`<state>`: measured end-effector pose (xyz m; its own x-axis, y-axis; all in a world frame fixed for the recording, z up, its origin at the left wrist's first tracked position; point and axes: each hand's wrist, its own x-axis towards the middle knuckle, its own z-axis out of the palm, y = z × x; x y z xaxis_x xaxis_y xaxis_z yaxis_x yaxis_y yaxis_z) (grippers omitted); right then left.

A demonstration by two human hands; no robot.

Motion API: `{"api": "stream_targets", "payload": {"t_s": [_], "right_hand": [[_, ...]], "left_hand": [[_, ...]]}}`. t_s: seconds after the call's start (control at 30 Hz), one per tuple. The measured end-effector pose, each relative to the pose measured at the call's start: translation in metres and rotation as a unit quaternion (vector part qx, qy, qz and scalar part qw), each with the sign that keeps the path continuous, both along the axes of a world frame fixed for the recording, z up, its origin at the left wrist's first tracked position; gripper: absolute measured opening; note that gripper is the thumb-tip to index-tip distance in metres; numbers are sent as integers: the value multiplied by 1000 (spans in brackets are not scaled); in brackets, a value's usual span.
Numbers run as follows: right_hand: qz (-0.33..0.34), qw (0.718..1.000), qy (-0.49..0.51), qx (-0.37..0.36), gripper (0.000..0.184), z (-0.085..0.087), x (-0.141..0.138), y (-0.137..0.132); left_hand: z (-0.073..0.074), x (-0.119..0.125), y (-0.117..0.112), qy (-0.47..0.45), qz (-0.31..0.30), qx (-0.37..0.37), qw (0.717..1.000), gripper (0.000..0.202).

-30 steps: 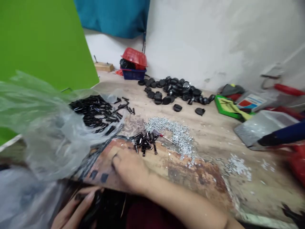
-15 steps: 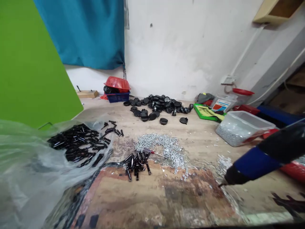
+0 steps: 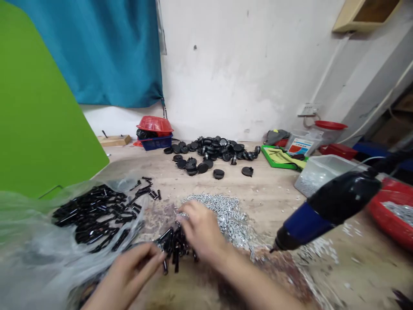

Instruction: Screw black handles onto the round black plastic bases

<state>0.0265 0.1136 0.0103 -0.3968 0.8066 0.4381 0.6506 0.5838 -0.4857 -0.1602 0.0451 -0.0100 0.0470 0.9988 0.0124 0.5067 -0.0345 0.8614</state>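
My right hand [image 3: 201, 230] rests on the worn wooden bench. Its curled fingers are pinched at the near edge of a heap of small silver screws [image 3: 227, 211]. My left hand [image 3: 129, 275] reaches in from below. Its fingertips are pressed together at a small pile of short black pin-like parts [image 3: 176, 245]. Both hands meet over this pile, and what either one pinches is too small and blurred to make out. A blue and black electric screwdriver [image 3: 322, 206] hangs tip-down to the right of my right hand, and neither hand touches it.
A clear plastic bag [image 3: 32, 241] spilling more black parts [image 3: 93, 211] lies at the left. Round black caps [image 3: 213, 150] are heaped at the back. A clear tub [image 3: 319, 172], a red basket of screws [image 3: 393, 215] and a green tray [image 3: 277, 157] stand at the right. A green board [image 3: 38, 129] leans at the left.
Both hands were out of view half a second ago and have come back over the small black pile. The view has tilted up, and the screwdriver has swung left.
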Motion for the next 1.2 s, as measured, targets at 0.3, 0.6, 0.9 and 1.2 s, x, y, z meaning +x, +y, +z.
{"api": "stream_targets", "payload": {"t_s": [0.3,0.6,0.9,1.2], "right_hand": [[-286,954,-22,-93,52,-30,58,164],[-236,954,-121,-140,63,-58,36,264],[-202,956,-170,-125,37,-50,34,256],[-235,964,-119,-47,31,30,41,152]], "left_hand": [[-14,54,247,250,0,145,957,33],[-46,58,340,299,15,131,945,73],[-52,72,333,270,22,133,953,57],[23,69,241,218,-12,155,963,52]]}}
